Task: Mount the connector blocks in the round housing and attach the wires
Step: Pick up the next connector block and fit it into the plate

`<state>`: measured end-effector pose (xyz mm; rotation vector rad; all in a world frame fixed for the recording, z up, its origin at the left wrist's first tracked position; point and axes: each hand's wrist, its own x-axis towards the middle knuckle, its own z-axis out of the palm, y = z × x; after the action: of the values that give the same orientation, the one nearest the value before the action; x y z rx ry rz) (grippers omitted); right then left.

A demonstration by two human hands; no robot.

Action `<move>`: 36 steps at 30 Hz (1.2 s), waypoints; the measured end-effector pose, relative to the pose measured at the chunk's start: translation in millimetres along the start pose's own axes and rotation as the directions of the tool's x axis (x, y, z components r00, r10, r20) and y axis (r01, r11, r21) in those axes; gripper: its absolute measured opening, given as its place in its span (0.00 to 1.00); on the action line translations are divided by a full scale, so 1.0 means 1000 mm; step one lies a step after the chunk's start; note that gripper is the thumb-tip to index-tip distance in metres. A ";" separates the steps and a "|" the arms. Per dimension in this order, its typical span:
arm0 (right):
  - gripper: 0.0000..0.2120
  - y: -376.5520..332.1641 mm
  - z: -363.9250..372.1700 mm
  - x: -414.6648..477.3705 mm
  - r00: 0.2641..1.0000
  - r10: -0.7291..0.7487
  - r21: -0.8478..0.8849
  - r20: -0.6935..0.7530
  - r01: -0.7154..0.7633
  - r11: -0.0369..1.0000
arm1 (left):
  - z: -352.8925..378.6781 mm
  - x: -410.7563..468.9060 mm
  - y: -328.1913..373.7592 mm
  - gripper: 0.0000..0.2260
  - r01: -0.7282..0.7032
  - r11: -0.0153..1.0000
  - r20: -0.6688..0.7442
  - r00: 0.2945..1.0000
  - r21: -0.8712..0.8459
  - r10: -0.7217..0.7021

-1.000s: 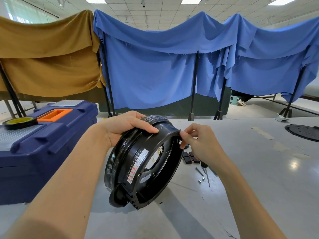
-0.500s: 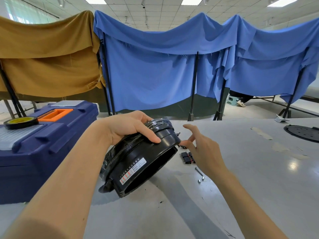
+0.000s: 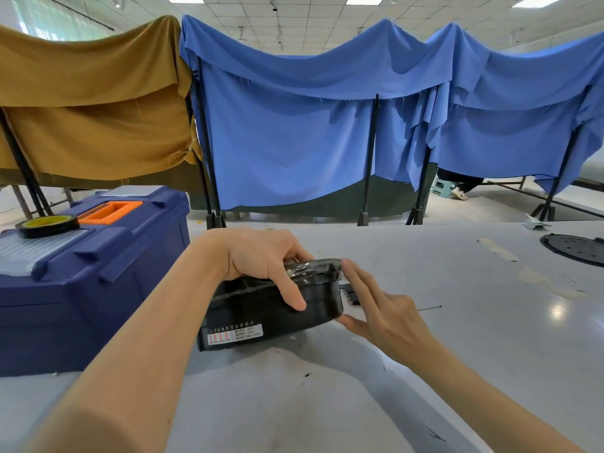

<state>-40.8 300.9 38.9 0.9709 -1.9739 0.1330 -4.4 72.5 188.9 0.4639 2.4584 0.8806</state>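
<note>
Cloths: a blue cloth and an ochre cloth hang over black stands behind the work area.
Surface: grey and glossy, with all the work things on it.
Toolbox: dark blue with an orange handle, at the left, just beside the housing.
Round housing: black, lying low on the surface in front of the person, side wall and white label toward the camera. Whether its right edge rests on the surface cannot be told.
Left grip: curled over the housing's top, thumb down the near wall, clamped on it.
Right grip: fingers straight and apart, index tip at the housing's upper right rim, thumb against its lower right edge, touching rather than clasping.
Round plate: black, perforated, far right, well apart.
Tape roll: black with a yellow core, flat on the toolbox lid.
Connector blocks: small dark cluster on the surface just behind the right fingers.
Thin rod: on the surface right of the blocks.
</note>
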 end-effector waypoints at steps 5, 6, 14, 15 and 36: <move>0.31 0.002 -0.002 -0.011 0.996 -0.085 0.014 -0.041 0.086 0.996 | 0.014 0.006 -0.003 0.25 0.019 0.999 0.081 0.996 0.035 -0.022; 0.33 0.001 -0.002 -0.013 0.994 -0.099 0.013 -0.053 0.100 0.995 | 0.017 0.007 -0.004 0.26 0.015 0.999 0.089 0.996 0.037 -0.018; 0.35 0.000 0.005 -0.023 0.974 -0.214 -0.034 -0.070 0.212 0.977 | 0.044 0.015 -0.010 0.33 0.044 0.999 0.186 0.981 0.026 -0.048; 0.35 0.000 0.006 -0.025 0.972 -0.222 -0.037 -0.076 0.220 0.975 | 0.047 0.017 -0.011 0.34 0.041 0.999 0.195 0.980 0.030 -0.046; 0.30 -0.003 0.017 -0.048 0.956 -0.261 -0.066 -0.131 0.254 0.965 | 0.086 0.067 -0.065 0.25 -0.165 0.980 -0.319 0.928 0.107 0.191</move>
<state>-37.0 319.0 -8.3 1.1460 -1.7001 0.0055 -22.1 98.5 66.1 0.6205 2.7973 1.0057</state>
